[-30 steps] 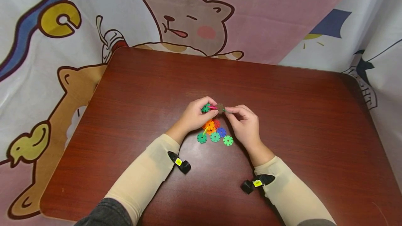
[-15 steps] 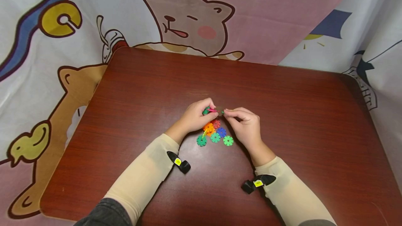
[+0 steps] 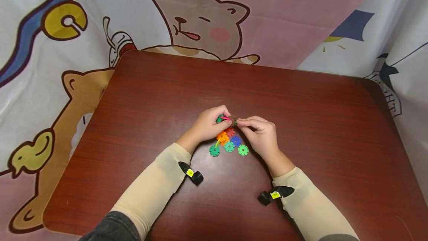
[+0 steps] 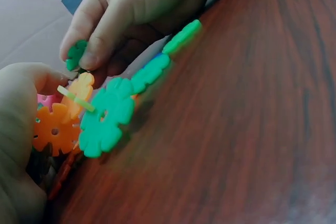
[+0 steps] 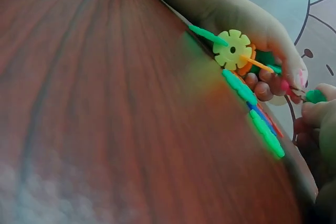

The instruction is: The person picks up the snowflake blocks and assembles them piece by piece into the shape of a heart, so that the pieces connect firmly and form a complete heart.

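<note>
In the head view my left hand (image 3: 210,122) pinches a small cluster of notched snowflake discs: a green one (image 3: 219,118), a pink one (image 3: 226,118) and a brown one (image 3: 233,118). Across from it, the fingertips of my right hand (image 3: 262,133) pinch another green disc (image 4: 76,54) against the brown disc's edge. How deep the two slot together cannot be made out. Under my left hand are joined orange discs (image 3: 222,137), linked by a yellow disc (image 5: 232,50) to a green disc (image 3: 214,150).
More discs lie close below the hands on the brown wooden table (image 3: 160,96): a red one (image 3: 230,132), a blue one (image 3: 236,141), a teal one (image 3: 229,146) and a bright green one (image 3: 243,150). A cartoon-printed cloth (image 3: 284,18) hangs behind the table.
Both hands have lowered slightly. My right fingertips have come left to the brown disc, closing the small gap, and that disc has tilted. The orange and green joined discs have shifted a little.
</note>
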The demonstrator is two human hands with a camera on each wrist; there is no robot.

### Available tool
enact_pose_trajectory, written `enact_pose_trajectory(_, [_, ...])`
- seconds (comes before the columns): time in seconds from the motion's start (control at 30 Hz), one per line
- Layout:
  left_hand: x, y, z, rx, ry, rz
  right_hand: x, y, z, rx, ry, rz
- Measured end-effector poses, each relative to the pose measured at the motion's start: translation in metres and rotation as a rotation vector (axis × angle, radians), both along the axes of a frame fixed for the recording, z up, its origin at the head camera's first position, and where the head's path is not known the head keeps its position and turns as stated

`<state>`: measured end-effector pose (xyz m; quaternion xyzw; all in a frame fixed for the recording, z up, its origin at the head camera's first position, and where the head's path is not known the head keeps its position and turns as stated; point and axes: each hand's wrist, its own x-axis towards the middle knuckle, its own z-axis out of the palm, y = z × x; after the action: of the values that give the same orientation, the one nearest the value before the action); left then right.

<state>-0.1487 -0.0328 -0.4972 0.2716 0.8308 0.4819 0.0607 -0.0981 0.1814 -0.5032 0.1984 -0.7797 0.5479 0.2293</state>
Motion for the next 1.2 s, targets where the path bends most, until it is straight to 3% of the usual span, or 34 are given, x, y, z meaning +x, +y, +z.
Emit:
enact_pose_trajectory(0.17, [0.0002, 0.0025, -0.0009, 0.094, -0.051, 0.056, -0.0027, 0.0008, -0.0024, -0.002, -0.054, -0.085])
enact_pose_trajectory(0.3, [-0.0008, 0.0031, -0.0004, 0.206, -0.078, 0.129, -0.0045, 0.004, -0.004, 0.125, -0.116, -0.134])
enact_pose_trajectory(0.47, [-0.0014, 0.0035, 0.0001, 0.238, -0.072, 0.148, -0.0047, 0.0053, -0.0041, 0.386, -0.127, -0.035])
enact_pose_trajectory(0.63, [-0.0012, 0.0039, 0.0001, 0.219, -0.072, 0.137, -0.0022, 0.0034, -0.0012, 0.516, -0.155, 0.011])
enact_pose_trajectory(1.0, [0.0001, 0.0028, -0.0015, 0.228, -0.086, 0.114, -0.002, 0.001, -0.0001, 0.508, -0.233, 0.016])
enact_pose_trajectory(1.2, [0.0012, 0.0023, -0.001, 0.226, -0.068, 0.109, -0.0001, 0.0005, -0.0008, 0.346, -0.258, -0.038])
